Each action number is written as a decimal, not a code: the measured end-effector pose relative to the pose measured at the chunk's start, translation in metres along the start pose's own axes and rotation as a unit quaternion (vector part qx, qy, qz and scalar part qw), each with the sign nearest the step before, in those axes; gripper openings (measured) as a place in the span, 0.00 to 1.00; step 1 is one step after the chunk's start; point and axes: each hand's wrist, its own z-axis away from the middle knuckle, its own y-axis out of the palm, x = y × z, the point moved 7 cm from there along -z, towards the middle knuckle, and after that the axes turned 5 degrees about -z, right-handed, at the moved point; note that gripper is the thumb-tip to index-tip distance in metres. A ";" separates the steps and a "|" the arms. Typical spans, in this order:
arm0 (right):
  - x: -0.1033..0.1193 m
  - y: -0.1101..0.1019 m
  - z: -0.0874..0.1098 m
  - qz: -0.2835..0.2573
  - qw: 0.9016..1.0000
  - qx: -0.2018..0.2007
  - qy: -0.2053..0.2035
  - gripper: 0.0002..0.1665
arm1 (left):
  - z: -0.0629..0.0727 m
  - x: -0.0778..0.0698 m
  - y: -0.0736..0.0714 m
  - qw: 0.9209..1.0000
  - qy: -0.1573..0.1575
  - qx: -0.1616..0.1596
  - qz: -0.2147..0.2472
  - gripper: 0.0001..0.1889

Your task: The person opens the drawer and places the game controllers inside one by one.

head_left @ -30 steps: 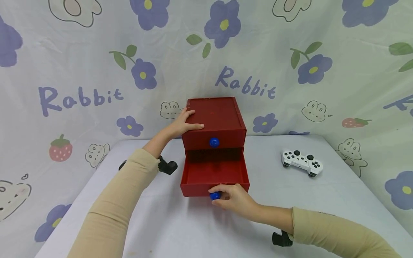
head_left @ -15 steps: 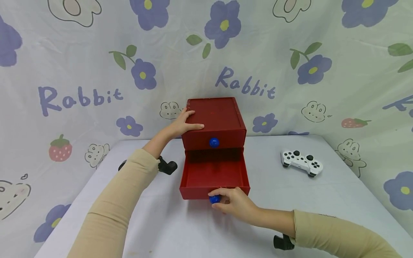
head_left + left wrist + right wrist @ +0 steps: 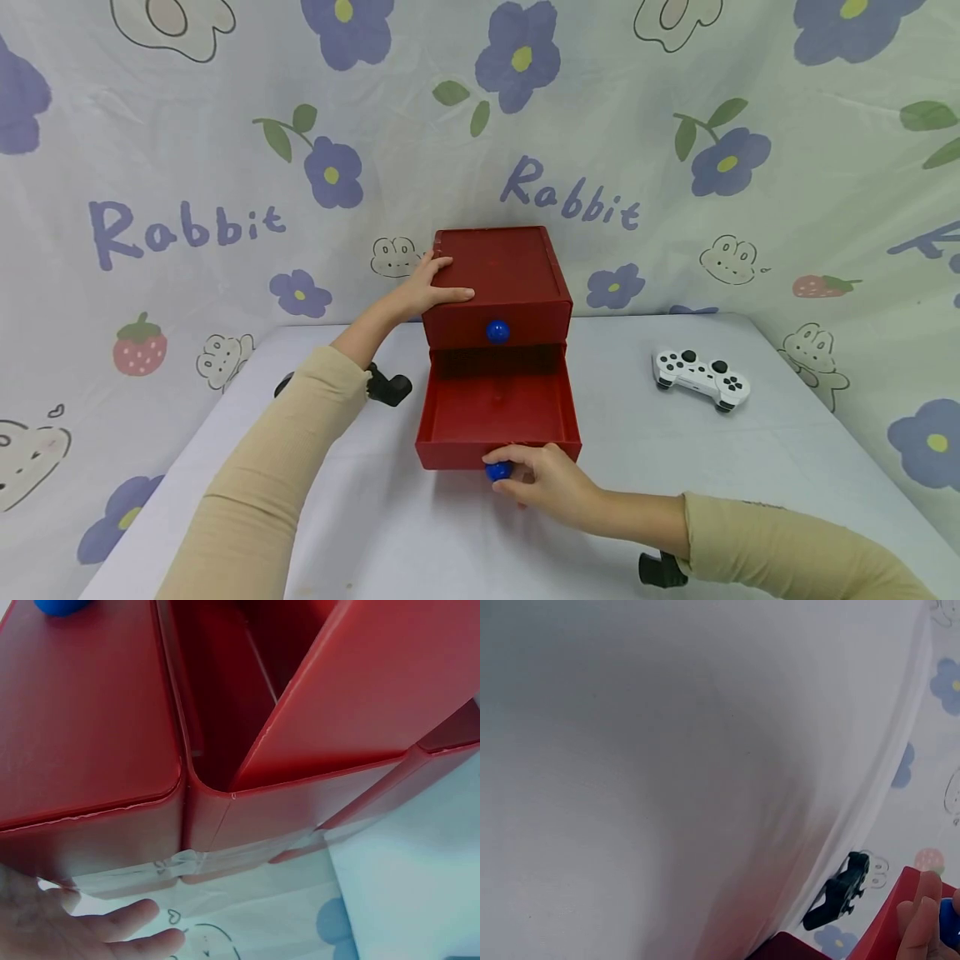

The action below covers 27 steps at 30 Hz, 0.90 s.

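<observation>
A red two-drawer cabinet [image 3: 495, 258] stands mid-table. Its lower drawer [image 3: 495, 408] is pulled well out and looks bare inside; the upper drawer front [image 3: 450, 327] sits flush. My left hand [image 3: 426, 287] rests on the cabinet's top left edge, thumb along the top near the front. In the left wrist view its fingers [image 3: 124, 922] reach out beside the cabinet wall. My right hand [image 3: 551, 483] pinches the round blue knob [image 3: 498, 471] on the lower drawer between thumb and fingers. Part of that knob [image 3: 949, 922] shows behind the fingers in the right wrist view.
On the table's right side lies a white game controller [image 3: 701, 379]. The white-covered table [image 3: 405, 533] meets a patterned curtain [image 3: 615, 108] at the back. A second blue knob [image 3: 498, 332] projects from the upper drawer. Black camera mounts [image 3: 388, 387] sit at both wrists.
The lower drawer has slid a little farther out toward me, with my right hand moving along on its knob. My left hand stays in place on the cabinet.
</observation>
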 end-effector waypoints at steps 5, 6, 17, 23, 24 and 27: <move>0.002 0.002 0.002 -0.002 1.000 0.007 -0.002 0.18 | -0.002 0.000 0.000 1.000 -0.003 0.003 -0.002 0.42; 0.002 0.002 0.002 -0.002 1.000 0.008 -0.002 0.18 | -0.002 0.000 0.000 1.000 -0.003 0.004 -0.003 0.42; 0.003 0.005 0.006 -0.008 1.000 0.017 -0.002 0.18 | -0.001 -0.001 0.000 1.000 -0.004 0.005 -0.005 0.42; 0.003 0.005 0.008 -0.014 1.000 0.018 -0.006 0.18 | -0.001 0.000 0.000 1.000 -0.005 0.006 -0.004 0.42; 0.003 0.005 0.008 -0.014 1.000 0.018 -0.007 0.18 | -0.001 0.000 0.000 1.000 -0.007 0.006 -0.004 0.42; 0.003 0.006 0.009 -0.018 1.000 0.020 -0.008 0.18 | -0.001 0.000 0.000 1.000 -0.007 0.006 -0.005 0.42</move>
